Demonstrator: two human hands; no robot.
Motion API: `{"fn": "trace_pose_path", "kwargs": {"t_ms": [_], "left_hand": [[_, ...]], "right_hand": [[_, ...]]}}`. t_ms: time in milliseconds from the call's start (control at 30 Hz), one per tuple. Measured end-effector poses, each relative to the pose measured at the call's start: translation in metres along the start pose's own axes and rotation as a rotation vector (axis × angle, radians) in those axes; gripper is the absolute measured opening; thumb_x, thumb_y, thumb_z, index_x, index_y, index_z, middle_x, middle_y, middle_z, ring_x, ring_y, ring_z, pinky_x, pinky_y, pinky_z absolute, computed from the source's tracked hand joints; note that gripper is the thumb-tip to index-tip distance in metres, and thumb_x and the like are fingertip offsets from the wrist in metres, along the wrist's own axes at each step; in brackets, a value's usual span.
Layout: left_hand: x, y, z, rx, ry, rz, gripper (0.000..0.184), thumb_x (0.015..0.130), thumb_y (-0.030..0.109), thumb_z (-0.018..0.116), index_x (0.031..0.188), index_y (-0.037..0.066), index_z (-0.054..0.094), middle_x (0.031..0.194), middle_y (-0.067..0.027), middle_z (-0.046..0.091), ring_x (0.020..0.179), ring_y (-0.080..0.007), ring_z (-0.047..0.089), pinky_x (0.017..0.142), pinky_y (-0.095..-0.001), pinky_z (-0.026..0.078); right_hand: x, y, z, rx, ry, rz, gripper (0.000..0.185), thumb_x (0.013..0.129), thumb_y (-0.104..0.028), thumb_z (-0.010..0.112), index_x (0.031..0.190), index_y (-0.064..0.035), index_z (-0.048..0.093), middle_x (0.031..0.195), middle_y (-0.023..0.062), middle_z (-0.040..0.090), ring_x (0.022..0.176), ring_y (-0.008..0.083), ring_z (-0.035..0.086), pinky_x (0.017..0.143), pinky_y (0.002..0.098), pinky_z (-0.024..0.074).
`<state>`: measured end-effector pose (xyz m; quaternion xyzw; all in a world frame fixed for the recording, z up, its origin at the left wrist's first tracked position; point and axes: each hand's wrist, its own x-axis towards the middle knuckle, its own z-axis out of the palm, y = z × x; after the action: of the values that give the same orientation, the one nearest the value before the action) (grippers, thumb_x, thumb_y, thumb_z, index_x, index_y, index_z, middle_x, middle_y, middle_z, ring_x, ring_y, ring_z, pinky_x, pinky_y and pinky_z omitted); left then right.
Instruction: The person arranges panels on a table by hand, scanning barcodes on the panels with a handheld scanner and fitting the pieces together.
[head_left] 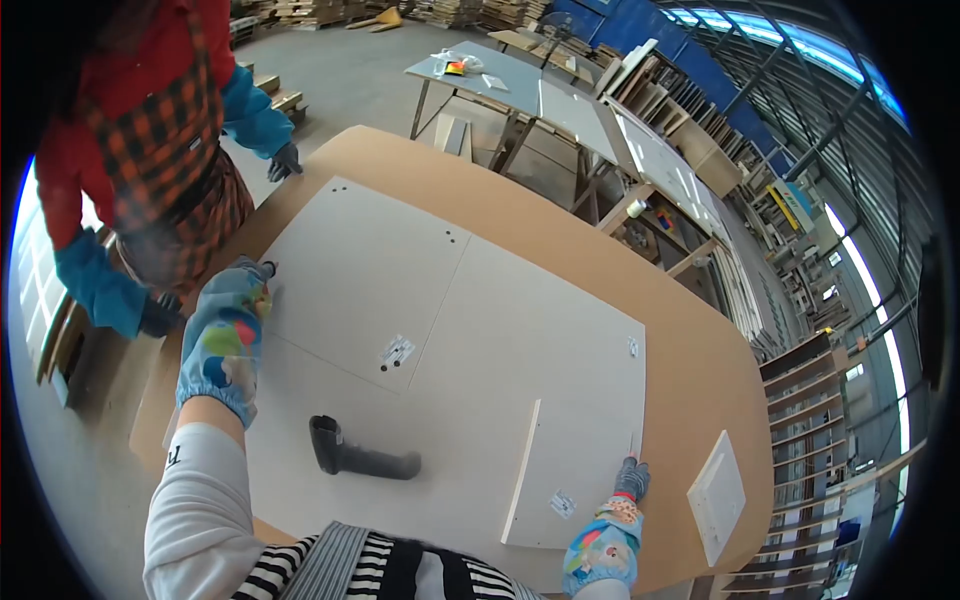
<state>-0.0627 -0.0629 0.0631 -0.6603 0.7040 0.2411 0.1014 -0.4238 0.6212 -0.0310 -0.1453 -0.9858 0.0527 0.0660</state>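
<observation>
Left hand (254, 268) at 9 o'clock, right hand (632, 478) at 5: gloved, at grey panels' (540, 330) edges; grip cannot be told. Handheld scanner (362, 456) at 7. Labels (398, 350) at 8, 5 and 4, print illegible. Brown board (590, 255) extends beyond, 12 to 3. Co-worker (165, 150) at 10; worktables (510, 88) at 1.
</observation>
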Motion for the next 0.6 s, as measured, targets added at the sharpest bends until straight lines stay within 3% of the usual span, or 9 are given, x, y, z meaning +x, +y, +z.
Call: {"fn": "trace_pose_path", "kwargs": {"t_ms": [133, 200, 233, 433, 500, 567, 600], "left_hand": [[-0.016, -0.023, -0.008, -0.153, -0.019, 0.353, 0.064, 0.075, 0.062, 0.047, 0.117, 0.015, 0.051, 0.119, -0.0102, 0.053, 0.106, -0.0276, 0.053, 0.09, -0.0369, 0.04], [-0.029, -0.012, -0.014, 0.218, 0.24, 0.166, 0.055, 0.081, 0.054, 0.048, 0.123, 0.019, 0.047, 0.122, -0.009, 0.051, 0.104, -0.0256, 0.054, 0.09, -0.0323, 0.04], [-0.068, 0.0, -0.047, 0.112, 0.043, 0.053, 0.054, 0.084, 0.047, 0.049, 0.128, 0.017, 0.042, 0.123, -0.0106, 0.05, 0.106, -0.0233, 0.053, 0.092, -0.0308, 0.037], [0.029, 0.001, -0.036, 0.091, 0.209, 0.149, 0.056, 0.084, 0.047, 0.05, 0.129, 0.016, 0.041, 0.123, -0.0111, 0.049, 0.108, -0.0229, 0.051, 0.092, -0.0314, 0.037], [0.042, 0.001, -0.031, 0.003, 0.267, 0.249, 0.056, 0.084, 0.047, 0.05, 0.129, 0.015, 0.04, 0.123, -0.0112, 0.049, 0.109, -0.0227, 0.05, 0.092, -0.0316, 0.036], [0.035, 0.005, -0.032, -0.169, 0.319, 0.433, 0.057, 0.084, 0.047, 0.05, 0.13, 0.015, 0.04, 0.123, -0.0114, 0.049, 0.11, -0.0226, 0.05, 0.093, -0.0319, 0.036], [0.023, 0.01, -0.038, -0.31, 0.31, 0.577, 0.057, 0.084, 0.047, 0.05, 0.13, 0.014, 0.04, 0.123, -0.0114, 0.049, 0.11, -0.0225, 0.049, 0.093, -0.032, 0.036]], "right_hand": [[-0.003, -0.012, -0.008, -0.011, 0.003, 0.029, 0.062, 0.081, -0.055, 0.041, 0.107, 0.0007, 0.052, 0.101, 0.0253, 0.055, 0.095, 0.0389, 0.054, 0.079, 0.0463, 0.0444], [-0.002, -0.011, -0.004, -0.017, 0.008, 0.06, 0.062, 0.081, -0.055, 0.041, 0.108, 0.0005, 0.052, 0.102, 0.0252, 0.054, 0.095, 0.0389, 0.054, 0.08, 0.0465, 0.0441], [0.0, -0.006, -0.003, -0.029, -0.01, 0.062, 0.062, 0.081, -0.054, 0.041, 0.109, 0.0001, 0.052, 0.104, 0.0251, 0.054, 0.096, 0.0386, 0.054, 0.08, 0.0464, 0.044], [0.0, -0.007, -0.007, -0.033, -0.031, 0.041, 0.061, 0.082, -0.053, 0.041, 0.108, 0.0014, 0.052, 0.109, 0.0257, 0.052, 0.099, 0.0384, 0.052, 0.083, 0.0464, 0.0425], [0.012, -0.001, 0.002, -0.061, -0.045, -0.092, 0.059, 0.081, -0.048, 0.045, 0.11, 0.0029, 0.051, 0.112, 0.0272, 0.05, 0.104, 0.0396, 0.048, 0.089, 0.0458, 0.0383], [-0.002, -0.04, -0.011, -0.058, 0.165, -0.473, 0.06, 0.081, -0.044, 0.05, 0.117, 0.0035, 0.047, 0.119, 0.0272, 0.046, 0.113, 0.039, 0.041, 0.097, 0.0437, 0.0319], [-0.023, -0.085, -0.034, 0.146, 0.128, -0.566, 0.063, 0.081, -0.04, 0.055, 0.123, 0.004, 0.04, 0.123, 0.0256, 0.043, 0.12, 0.036, 0.035, 0.1, 0.0412, 0.0283]]}}
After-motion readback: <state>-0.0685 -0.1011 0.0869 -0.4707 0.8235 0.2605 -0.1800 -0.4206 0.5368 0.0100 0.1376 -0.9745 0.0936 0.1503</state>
